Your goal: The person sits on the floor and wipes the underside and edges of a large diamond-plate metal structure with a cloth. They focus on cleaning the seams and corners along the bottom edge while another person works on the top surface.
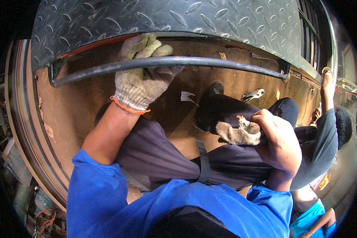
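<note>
My left hand (141, 85) wears a dirty off-white knit glove with an orange cuff edge. It reaches under a bowed dark metal bar (178, 61), which crosses over the glove. The bent fingers show just beyond the bar, close to the lower edge of a black tread plate (210, 18); what they grip, if anything, is hidden. Above my lap, my bare right hand (279, 139) is closed on a crumpled knit glove (242, 133), which looks bunched up, with a bit of orange edge showing.
Beyond my knees lies a metal hand tool (253, 95) on the brown floor (95, 79). A white scrap (188, 97) lies nearby. At the right a person in dark clothing (319, 146) sits close, a hand on the frame (327, 47). Metal rails (22, 107) run along my left.
</note>
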The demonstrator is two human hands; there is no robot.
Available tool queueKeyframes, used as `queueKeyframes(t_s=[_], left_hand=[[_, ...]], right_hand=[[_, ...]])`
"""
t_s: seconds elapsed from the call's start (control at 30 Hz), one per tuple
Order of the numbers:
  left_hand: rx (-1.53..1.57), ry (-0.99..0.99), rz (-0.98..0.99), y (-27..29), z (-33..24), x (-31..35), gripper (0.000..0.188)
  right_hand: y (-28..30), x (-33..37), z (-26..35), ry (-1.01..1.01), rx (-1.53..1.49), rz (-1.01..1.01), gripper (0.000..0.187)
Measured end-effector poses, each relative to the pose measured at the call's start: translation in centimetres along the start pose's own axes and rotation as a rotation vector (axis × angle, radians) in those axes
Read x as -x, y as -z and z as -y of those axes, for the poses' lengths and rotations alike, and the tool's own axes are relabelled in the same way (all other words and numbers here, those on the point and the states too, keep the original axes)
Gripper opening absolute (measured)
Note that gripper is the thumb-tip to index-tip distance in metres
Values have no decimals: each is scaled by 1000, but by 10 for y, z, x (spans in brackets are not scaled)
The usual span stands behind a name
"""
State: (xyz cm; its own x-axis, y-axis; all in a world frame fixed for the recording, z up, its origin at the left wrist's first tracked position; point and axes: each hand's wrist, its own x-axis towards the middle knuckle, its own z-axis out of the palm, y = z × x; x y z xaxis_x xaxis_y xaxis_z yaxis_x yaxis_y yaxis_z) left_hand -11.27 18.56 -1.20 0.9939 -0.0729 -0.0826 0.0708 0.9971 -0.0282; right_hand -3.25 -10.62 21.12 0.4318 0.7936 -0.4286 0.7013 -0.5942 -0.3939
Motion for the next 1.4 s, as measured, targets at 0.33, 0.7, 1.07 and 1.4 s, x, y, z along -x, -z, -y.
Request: queueKeyframes(t_s=[0.33,0.7,1.07,1.4], left_hand=[[32,51,111,-7,-7,4,41],[-68,-23,-98,-17,-16,12,52],[-237,-160,-74,-10,-11,-1,36],[-345,-238,-350,3,2,5,27]], right_hand=[[1,0,5,23,-21,-5,40],[4,16,-4,50,-3,-7,51],[-1,20,-10,130,-34,-13,28],[2,11,-11,81,-13,59,25]])
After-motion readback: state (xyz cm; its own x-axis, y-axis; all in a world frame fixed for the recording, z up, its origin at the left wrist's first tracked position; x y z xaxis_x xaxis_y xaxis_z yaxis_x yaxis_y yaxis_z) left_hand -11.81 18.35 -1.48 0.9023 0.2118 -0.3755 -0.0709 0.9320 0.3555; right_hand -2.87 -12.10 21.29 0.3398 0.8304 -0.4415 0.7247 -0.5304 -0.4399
